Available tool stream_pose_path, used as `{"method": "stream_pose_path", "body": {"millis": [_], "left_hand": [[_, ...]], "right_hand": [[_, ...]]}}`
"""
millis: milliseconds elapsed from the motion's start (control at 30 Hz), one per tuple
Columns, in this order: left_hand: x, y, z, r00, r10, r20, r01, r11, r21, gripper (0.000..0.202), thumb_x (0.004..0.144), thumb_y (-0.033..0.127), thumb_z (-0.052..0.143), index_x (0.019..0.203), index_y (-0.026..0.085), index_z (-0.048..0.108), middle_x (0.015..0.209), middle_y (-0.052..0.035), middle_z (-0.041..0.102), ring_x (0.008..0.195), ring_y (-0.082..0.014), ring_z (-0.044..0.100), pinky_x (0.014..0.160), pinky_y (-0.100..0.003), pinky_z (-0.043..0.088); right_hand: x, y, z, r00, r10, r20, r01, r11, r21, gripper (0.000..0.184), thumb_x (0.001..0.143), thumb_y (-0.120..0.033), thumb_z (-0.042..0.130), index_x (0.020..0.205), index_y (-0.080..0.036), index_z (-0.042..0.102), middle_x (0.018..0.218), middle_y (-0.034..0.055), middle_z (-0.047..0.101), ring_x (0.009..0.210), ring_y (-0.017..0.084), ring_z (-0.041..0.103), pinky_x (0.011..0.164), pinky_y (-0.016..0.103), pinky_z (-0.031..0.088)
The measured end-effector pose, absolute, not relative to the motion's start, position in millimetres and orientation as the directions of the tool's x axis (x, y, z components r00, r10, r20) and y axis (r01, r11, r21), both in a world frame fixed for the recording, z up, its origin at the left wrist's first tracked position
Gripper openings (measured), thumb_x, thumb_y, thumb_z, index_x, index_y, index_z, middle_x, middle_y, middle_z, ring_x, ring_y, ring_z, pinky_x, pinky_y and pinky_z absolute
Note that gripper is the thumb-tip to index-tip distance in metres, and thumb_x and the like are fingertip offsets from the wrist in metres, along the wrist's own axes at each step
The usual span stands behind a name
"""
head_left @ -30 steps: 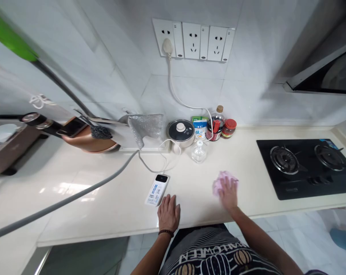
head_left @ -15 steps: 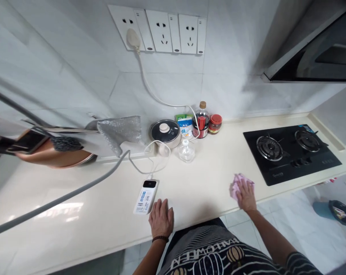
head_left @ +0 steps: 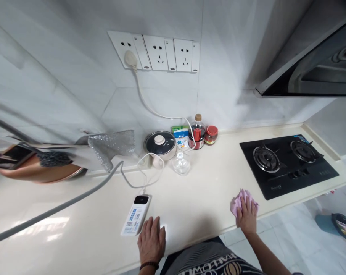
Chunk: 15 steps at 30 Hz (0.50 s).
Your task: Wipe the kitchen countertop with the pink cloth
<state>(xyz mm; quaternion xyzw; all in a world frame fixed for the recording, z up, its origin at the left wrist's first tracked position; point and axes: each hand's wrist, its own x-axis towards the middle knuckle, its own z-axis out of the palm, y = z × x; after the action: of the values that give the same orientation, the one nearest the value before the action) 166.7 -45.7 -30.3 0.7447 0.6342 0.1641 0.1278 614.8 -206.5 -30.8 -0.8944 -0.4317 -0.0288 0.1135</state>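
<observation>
My right hand (head_left: 247,217) presses down on a crumpled pink cloth (head_left: 236,203) on the pale countertop (head_left: 207,191), left of the gas stove's near corner. Its fingers lie over the cloth, whose edges show around them. My left hand (head_left: 151,237) rests palm down near the counter's front edge, fingers stretched out, holding nothing. Just left of that hand lies a white power bank (head_left: 136,215) with a dark display end and a white cable plugged in. Its fingertips are close to the power bank; I cannot tell if they touch.
A black two-burner gas stove (head_left: 287,164) is at right. Along the wall stand a small lidded pot (head_left: 161,144), a clear bottle (head_left: 181,164), a dark sauce bottle (head_left: 197,131) and a red-lidded jar (head_left: 211,135). A grey hose (head_left: 64,206) crosses the left side. Pans (head_left: 44,170) lean there.
The camera view has tilted up, so everything sits lower in the picture. My right hand and the cloth have slid slightly toward the front edge. My left hand stays beside the power bank.
</observation>
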Motion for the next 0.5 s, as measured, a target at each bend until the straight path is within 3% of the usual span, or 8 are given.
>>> {"method": "stream_pose_path", "body": {"millis": [100, 300, 500], "left_hand": [[165, -45, -30, 0.127, 0.989, 0.081, 0.91, -0.149, 0.387, 0.058, 0.101, 0.04, 0.044, 0.157, 0.026, 0.052, 0.159, -0.0156, 0.054, 0.15, -0.0362, 0.045, 0.12, -0.058, 0.039], [163, -42, -30, 0.114, 0.987, 0.109, 0.912, -0.148, 0.382, 0.059, 0.099, 0.043, 0.044, 0.157, 0.034, 0.052, 0.151, -0.0101, 0.063, 0.146, -0.0332, 0.05, 0.117, -0.056, 0.044], [159, -44, -36, 0.084, 0.989, 0.123, 0.919, -0.125, 0.374, 0.059, 0.098, 0.045, 0.044, 0.155, 0.035, 0.054, 0.149, -0.0077, 0.065, 0.145, -0.0315, 0.053, 0.115, -0.055, 0.047]], "right_hand": [[631, -200, -33, 0.612, 0.769, 0.185, 0.79, -0.585, -0.183, 0.069, 0.103, -0.052, 0.028, 0.158, -0.018, 0.052, 0.167, 0.0165, 0.046, 0.158, 0.038, 0.029, 0.126, 0.062, 0.025], [703, -126, -30, 0.662, 0.724, 0.195, 0.749, -0.623, -0.228, 0.076, 0.101, -0.056, 0.019, 0.163, -0.02, 0.044, 0.167, 0.0169, 0.043, 0.157, 0.04, 0.03, 0.124, 0.066, 0.024], [764, -28, -34, 0.678, 0.726, 0.117, 0.724, -0.632, -0.275, 0.079, 0.099, -0.06, 0.018, 0.162, -0.021, 0.045, 0.167, 0.0179, 0.043, 0.154, 0.04, 0.035, 0.122, 0.065, 0.026]]}}
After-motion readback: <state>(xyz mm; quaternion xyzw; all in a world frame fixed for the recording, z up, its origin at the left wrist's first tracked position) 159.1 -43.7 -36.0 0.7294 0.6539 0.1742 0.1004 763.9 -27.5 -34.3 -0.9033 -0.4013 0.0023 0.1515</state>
